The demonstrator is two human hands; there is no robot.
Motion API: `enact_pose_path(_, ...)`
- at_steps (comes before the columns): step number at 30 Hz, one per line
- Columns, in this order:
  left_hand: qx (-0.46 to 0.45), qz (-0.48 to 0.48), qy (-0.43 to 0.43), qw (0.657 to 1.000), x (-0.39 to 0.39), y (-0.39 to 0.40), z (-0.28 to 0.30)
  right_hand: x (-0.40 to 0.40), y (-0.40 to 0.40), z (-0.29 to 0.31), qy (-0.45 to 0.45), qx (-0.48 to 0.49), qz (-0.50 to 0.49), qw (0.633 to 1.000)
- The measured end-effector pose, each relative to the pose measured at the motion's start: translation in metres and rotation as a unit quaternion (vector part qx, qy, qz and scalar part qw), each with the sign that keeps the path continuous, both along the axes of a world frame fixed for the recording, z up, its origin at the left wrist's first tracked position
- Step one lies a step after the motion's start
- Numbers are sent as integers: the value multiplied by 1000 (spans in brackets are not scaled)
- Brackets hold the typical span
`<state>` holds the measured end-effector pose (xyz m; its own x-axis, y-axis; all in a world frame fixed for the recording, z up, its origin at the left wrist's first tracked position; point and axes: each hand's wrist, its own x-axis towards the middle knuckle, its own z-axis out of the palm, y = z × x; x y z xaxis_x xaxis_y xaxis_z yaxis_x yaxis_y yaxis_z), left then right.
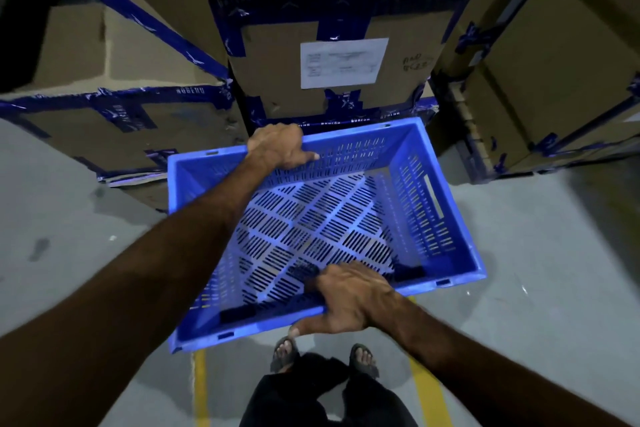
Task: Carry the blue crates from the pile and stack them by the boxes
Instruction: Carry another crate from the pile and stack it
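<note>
An empty blue slotted crate (446,218) hangs in the air in front of me, its open top facing up. My left hand (277,147) grips the far rim, fingers curled over the edge. My right hand (349,298) grips the near rim, thumb under the outside and fingers inside. The crate sits just in front of a tall stack of cardboard boxes (277,69) bound with blue tape. No other crate is in view.
More taped cardboard boxes stand to the left (114,128) and on a pallet to the right (554,80). Below is grey concrete floor (536,270) with yellow lines (201,388). My sandalled feet (287,354) stand just under the crate.
</note>
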<state>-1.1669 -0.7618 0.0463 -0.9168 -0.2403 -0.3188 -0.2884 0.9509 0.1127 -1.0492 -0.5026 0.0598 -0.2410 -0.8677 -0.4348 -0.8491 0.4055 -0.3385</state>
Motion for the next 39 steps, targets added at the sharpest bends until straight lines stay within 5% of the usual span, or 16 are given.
enact_pose_path(28, -42, 16, 41, 998, 14, 14, 13, 7, 4, -7, 58, -22, -8, 998)
enact_pose_path(33, 41, 10, 36, 998, 21, 5, 20, 11, 8, -13, 73, -53, -17, 996)
enact_pose_path(39, 44, 33, 167, 984, 86, -1, 27, 12, 16, -10, 70, -64, -6, 995)
